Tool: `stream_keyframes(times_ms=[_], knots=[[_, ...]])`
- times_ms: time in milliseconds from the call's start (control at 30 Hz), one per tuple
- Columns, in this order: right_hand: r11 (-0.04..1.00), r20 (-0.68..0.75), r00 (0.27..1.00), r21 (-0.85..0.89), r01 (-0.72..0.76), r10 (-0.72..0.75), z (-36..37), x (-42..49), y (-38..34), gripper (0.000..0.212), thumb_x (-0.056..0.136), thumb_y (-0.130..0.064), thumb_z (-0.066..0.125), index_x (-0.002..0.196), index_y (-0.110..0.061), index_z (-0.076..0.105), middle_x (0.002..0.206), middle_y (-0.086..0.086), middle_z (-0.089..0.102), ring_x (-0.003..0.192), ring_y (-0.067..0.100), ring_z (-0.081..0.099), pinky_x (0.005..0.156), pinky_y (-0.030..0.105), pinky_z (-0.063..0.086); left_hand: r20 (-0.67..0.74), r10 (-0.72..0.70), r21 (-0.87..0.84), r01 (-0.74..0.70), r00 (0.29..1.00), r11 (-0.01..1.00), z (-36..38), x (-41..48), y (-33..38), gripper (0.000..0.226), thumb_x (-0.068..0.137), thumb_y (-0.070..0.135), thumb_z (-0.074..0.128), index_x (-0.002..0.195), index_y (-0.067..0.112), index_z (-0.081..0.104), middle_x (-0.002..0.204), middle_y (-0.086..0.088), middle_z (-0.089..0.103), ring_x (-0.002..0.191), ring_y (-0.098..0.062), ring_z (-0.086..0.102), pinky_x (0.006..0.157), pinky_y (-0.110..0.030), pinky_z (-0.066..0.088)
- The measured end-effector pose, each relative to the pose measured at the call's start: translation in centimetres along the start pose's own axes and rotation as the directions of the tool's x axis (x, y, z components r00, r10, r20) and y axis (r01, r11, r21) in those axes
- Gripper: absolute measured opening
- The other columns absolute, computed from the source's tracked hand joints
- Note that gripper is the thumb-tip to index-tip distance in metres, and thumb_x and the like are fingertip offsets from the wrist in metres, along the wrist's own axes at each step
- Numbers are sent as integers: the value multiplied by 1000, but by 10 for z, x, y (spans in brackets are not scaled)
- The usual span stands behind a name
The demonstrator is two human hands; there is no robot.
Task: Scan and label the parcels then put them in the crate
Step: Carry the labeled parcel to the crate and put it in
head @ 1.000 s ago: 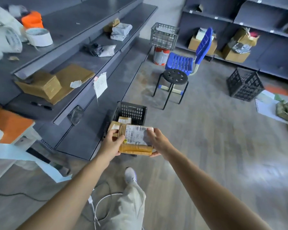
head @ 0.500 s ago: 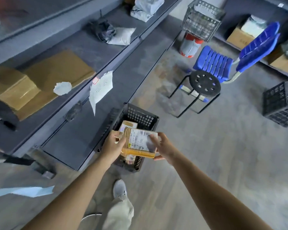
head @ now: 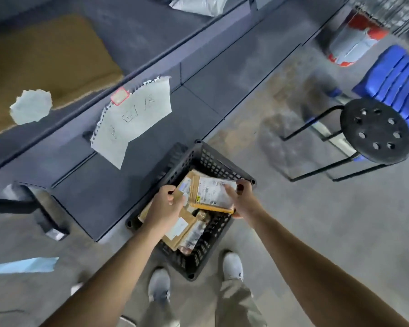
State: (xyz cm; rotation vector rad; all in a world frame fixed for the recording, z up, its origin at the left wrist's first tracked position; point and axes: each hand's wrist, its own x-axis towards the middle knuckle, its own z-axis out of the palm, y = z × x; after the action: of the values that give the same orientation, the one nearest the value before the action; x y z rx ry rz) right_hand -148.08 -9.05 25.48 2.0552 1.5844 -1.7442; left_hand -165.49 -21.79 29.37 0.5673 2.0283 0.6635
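A black plastic crate (head: 210, 159) stands on the floor against the low shelf, with several brown labelled parcels (head: 182, 234) lying inside. Over its far half I hold a brown cardboard parcel (head: 211, 197) with a white shipping label on top. My left hand (head: 165, 206) grips the parcel's left end and my right hand (head: 242, 199) grips its right end. The parcel sits just below the crate's rim level, above the other parcels.
A torn notebook sheet (head: 135, 119) hangs from the shelf edge to the left. Crumpled paper (head: 31, 109) and flat cardboard (head: 45, 57) lie on the shelf. A black stool (head: 376, 133) and blue chair (head: 394, 74) stand to the right. My shoes (head: 159, 286) are beside the crate.
I have stepped closer and leaned over the crate. Both hands have carried the labelled parcel forward and down over the crate's opening.
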Motion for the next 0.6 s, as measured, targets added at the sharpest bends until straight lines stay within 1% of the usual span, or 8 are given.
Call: stream_keyframes(times_ms=[100, 200, 233, 300, 333, 400, 500, 600], knots=[[998, 49, 999, -66, 3, 1, 17, 74, 10, 58, 92, -52, 58, 135, -24, 33, 123, 6, 53, 102, 30, 62, 65, 45, 62, -65, -1, -16, 0, 998, 1000, 28, 49, -16, 45, 98, 34, 52, 139, 17, 43, 132, -6, 51, 94, -7, 53, 66, -18, 42], [988, 81, 996, -151, 40, -28, 39, 138, 24, 59, 92, -54, 58, 134, -20, 35, 122, 9, 55, 98, 28, 63, 62, 41, 62, -157, 78, 46, -72, 985, 996, 46, 88, -33, 37, 97, 26, 56, 130, 9, 52, 104, 2, 58, 79, -6, 57, 64, -9, 44], [983, 96, 995, -177, 56, -39, 48, 157, 30, 58, 91, -54, 57, 133, -20, 36, 121, 9, 55, 98, 29, 63, 66, 45, 62, -172, 94, 90, -79, 981, 993, 51, 100, -43, 37, 97, 24, 56, 130, 8, 53, 101, 1, 58, 83, -12, 59, 72, -12, 47], [968, 124, 990, -230, 99, -72, 67, 188, 37, 56, 91, -55, 57, 132, -20, 39, 118, 7, 54, 98, 27, 60, 72, 49, 61, -188, 115, 193, -78, 975, 978, 59, 121, -66, 45, 96, 29, 56, 137, 13, 49, 122, -9, 52, 111, -26, 54, 96, -31, 46], [962, 140, 987, -245, 117, -85, 77, 202, 38, 56, 92, -55, 56, 133, -20, 40, 117, 6, 52, 97, 27, 58, 74, 49, 60, -203, 114, 223, -67, 972, 972, 63, 128, -76, 47, 95, 31, 56, 139, 16, 46, 131, -12, 48, 122, -28, 46, 101, -37, 40], [953, 187, 977, -262, 151, -104, 97, 225, 40, 54, 93, -54, 55, 133, -21, 42, 114, 4, 51, 97, 27, 57, 76, 49, 59, -234, 101, 242, -43, 967, 969, 69, 140, -93, 50, 95, 33, 55, 141, 18, 43, 138, -10, 43, 131, -26, 35, 101, -36, 35], [916, 256, 954, -325, 235, -154, 122, 250, 42, 56, 92, -56, 54, 134, -21, 44, 117, 5, 58, 105, 29, 59, 89, 52, 54, -273, 137, 302, -51, 952, 952, 73, 150, -108, 53, 94, 39, 54, 142, 20, 41, 138, -7, 42, 131, -22, 32, 101, -36, 35], [847, 297, 932, -421, 325, -209, 141, 264, 44, 52, 96, -52, 50, 135, -18, 46, 122, 8, 61, 106, 27, 59, 92, 41, 50, -296, 175, 357, -61, 939, 932, 72, 156, -118, 57, 92, 46, 53, 142, 22, 40, 139, -6, 39, 131, -22, 31, 103, -38, 35]])
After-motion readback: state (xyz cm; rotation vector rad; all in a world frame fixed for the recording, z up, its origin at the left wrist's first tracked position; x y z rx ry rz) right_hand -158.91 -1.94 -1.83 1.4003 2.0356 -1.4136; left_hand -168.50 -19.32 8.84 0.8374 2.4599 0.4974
